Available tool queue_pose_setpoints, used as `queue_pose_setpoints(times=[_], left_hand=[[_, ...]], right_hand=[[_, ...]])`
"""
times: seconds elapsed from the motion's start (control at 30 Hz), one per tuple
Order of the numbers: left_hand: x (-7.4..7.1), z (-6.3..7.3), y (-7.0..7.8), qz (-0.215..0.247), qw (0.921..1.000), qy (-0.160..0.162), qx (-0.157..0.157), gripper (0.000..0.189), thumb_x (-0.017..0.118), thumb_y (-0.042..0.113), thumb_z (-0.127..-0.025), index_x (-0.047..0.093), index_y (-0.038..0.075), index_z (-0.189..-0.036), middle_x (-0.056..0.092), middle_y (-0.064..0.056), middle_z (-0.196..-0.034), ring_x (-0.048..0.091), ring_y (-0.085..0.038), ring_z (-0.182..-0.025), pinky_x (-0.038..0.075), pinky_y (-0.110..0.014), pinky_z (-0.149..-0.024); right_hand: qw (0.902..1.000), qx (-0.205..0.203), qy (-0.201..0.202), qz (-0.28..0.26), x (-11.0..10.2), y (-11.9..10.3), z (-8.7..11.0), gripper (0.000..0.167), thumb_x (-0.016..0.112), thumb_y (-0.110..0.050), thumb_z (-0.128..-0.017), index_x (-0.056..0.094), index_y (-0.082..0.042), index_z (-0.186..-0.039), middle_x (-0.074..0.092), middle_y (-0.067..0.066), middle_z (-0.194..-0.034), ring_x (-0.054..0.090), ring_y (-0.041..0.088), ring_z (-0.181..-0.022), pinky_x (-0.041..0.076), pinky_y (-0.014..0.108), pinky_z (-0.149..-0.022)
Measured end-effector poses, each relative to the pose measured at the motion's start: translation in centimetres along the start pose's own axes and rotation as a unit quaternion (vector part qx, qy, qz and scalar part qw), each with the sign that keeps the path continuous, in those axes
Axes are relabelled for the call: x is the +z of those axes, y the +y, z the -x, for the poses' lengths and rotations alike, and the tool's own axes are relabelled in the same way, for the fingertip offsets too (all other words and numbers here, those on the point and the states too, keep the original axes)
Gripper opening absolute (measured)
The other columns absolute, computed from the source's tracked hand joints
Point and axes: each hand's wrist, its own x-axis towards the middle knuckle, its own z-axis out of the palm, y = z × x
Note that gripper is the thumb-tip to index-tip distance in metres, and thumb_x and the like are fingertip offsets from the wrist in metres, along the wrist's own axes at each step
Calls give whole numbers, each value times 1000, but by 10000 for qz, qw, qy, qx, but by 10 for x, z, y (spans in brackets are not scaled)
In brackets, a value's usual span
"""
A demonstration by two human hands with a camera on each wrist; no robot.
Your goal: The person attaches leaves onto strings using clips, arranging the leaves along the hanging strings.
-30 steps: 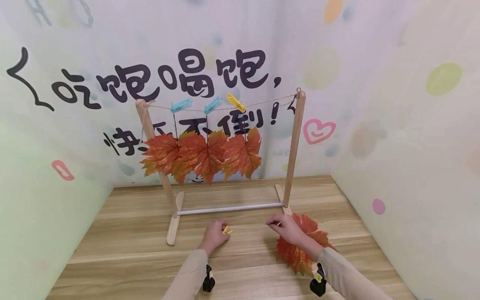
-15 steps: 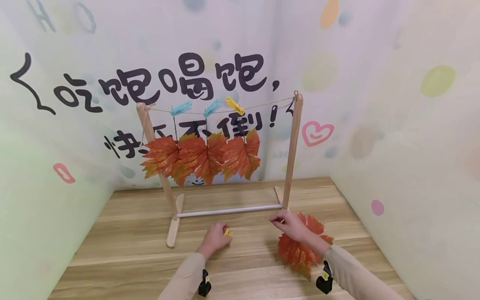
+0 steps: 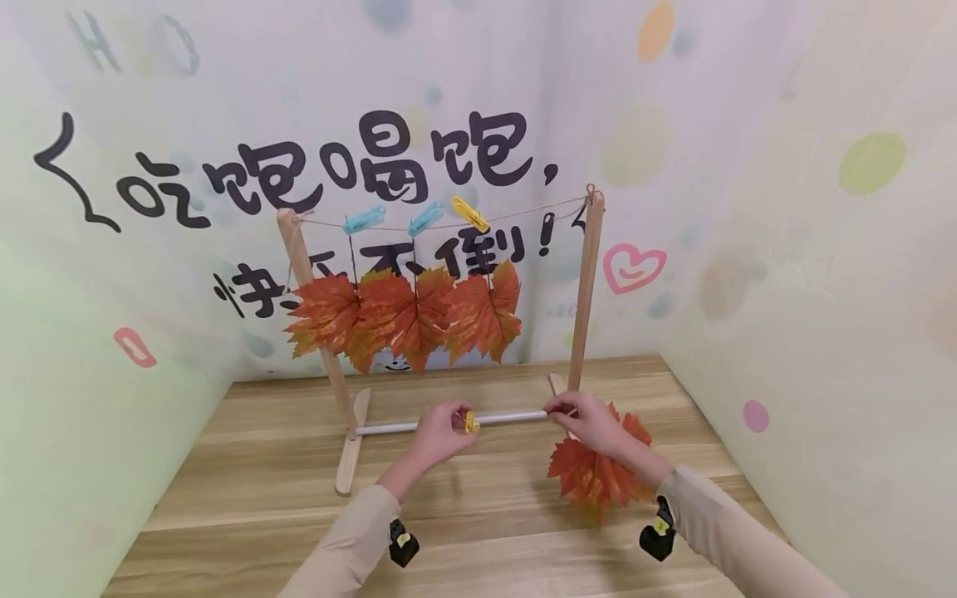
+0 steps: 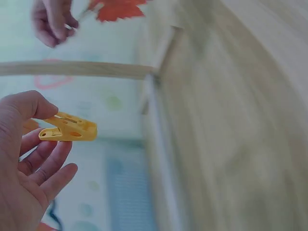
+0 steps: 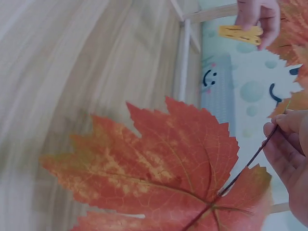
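My left hand point(image 3: 441, 436) pinches a yellow clothespin point(image 4: 70, 128) between thumb and fingers, in front of the rack's white crossbar. The stem of an orange-red maple leaf point(image 5: 159, 168) is pinched by my right hand point(image 3: 591, 422), and the blade hangs below that hand. Behind them stands a wooden rack point(image 3: 588, 291) with a string point(image 3: 531, 213) across its top. From the string hang three similar leaves point(image 3: 484, 311), held by two blue clothespins point(image 3: 426, 218) and one yellow clothespin point(image 3: 470, 214). Both hands are below the string and apart from each other.
The rack's white crossbar point(image 3: 512, 417) runs low between two wooden feet point(image 3: 347, 467) on the wood-grain table point(image 3: 478, 523). Printed walls point(image 3: 718, 208) enclose the table at the back and sides. A black wrist camera point(image 3: 404, 544) sits on each forearm.
Both hands have risen off the tabletop area toward the rack. The leaf has lifted with my right hand, and the yellow clothespin has moved up and forward with my left.
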Motion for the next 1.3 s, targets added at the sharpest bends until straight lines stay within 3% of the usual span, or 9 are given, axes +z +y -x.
queue_pose_setpoints(times=[0.13, 0.37, 0.43, 0.6, 0.73, 0.93, 1.3], left_hand=[[-17, -11, 19, 49, 9987, 344, 369, 25, 70, 1, -67, 64, 0, -91, 62, -7, -82, 60, -16, -72, 52, -30, -67], [-48, -31, 52, -66, 9934, 699, 908, 24, 70, 1, -67, 66, -1, -90, 66, -9, -83, 63, -19, -73, 53, -29, -68], [-57, -37, 61, -149, 9931, 736, 903, 24, 71, 2, -69, 66, -1, -92, 67, -10, -85, 63, -20, -74, 53, -31, -69], [-81, -51, 83, -190, 9936, 765, 808, 25, 71, 6, -72, 64, 1, -95, 67, -10, -87, 63, -22, -78, 53, -34, -72], [-97, -60, 101, -87, 9917, 877, 931, 24, 71, 7, -74, 63, 1, -96, 67, -10, -88, 64, -22, -80, 53, -33, -73], [-113, -71, 125, 85, 9891, 1041, 1041, 25, 72, 9, -75, 63, 1, -97, 67, -11, -91, 63, -21, -82, 52, -32, -77], [-136, -93, 151, -292, 9856, 1255, 1093, 27, 74, 16, -75, 65, 4, -98, 65, -8, -97, 56, -18, -87, 49, -31, -77]], right_hand=[[9999, -81, 106, -57, -6, -12, -9, 12, 59, 0, -85, 66, 2, -95, 66, 11, -87, 62, 23, -74, 51, 24, -63], [9981, -346, 506, -51, -18, -41, -24, 12, 60, 2, -84, 66, 3, -94, 67, 12, -87, 64, 23, -76, 52, 25, -65], [9973, -421, 595, 5, -21, -44, -28, 12, 60, 0, -85, 67, 1, -95, 68, 10, -87, 64, 22, -76, 52, 23, -65], [9959, -480, 768, -25, -32, -77, -34, 13, 58, 3, -85, 65, 3, -95, 67, 13, -88, 63, 25, -78, 53, 29, -68], [9945, -557, 888, -42, -40, -96, -38, 12, 58, 5, -84, 65, 6, -95, 66, 16, -88, 63, 28, -78, 53, 30, -68], [9928, -497, 1087, -100, -47, -106, -46, 13, 59, 5, -84, 65, 5, -95, 66, 16, -88, 61, 22, -77, 52, 24, -68], [9853, -683, 1565, -58, -61, -122, -64, 12, 58, 5, -84, 64, 9, -94, 66, 21, -87, 61, 24, -74, 50, 18, -66]])
